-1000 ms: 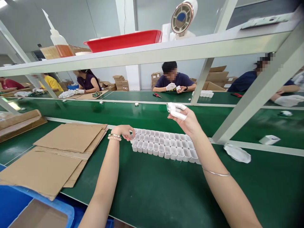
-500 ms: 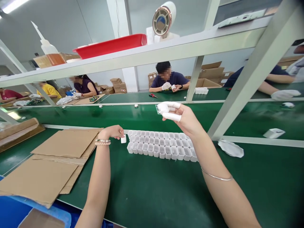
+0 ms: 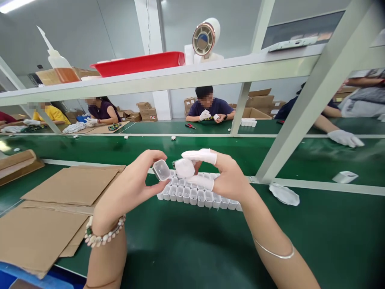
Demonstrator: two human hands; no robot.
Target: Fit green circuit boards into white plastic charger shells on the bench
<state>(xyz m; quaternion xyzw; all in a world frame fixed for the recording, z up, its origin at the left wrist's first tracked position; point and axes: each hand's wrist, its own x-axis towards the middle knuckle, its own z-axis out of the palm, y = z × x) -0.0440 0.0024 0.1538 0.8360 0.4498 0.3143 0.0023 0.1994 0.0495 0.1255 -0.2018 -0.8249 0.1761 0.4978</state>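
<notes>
My left hand (image 3: 141, 180) grips a small white plastic housing (image 3: 162, 170) between thumb and fingers, its hollow mouth turned up toward me. Close beside it, my right hand (image 3: 222, 172), with white finger cots on thumb and fingers, is closed on a rounded white part (image 3: 184, 168) that has a thin greenish edge like a circuit board on its left. A small gap separates the two pieces. Below and behind them stand rows of similar open white housings (image 3: 201, 197) on the green bench; my hands partly hide the back rows.
Flat cardboard sheets (image 3: 73, 184) lie at the left, and a white cloth-like piece (image 3: 284, 194) at the right. Past the bench runs a green conveyor (image 3: 144, 149) with small white parts. Overhead, a shelf (image 3: 135, 85) carries a red tray (image 3: 138, 64) and a fan. Co-workers sit opposite.
My left hand has lifted a housing from the left end of the rows and turned its opening upward. My right hand has come down and left, bringing its white part close to the housing.
</notes>
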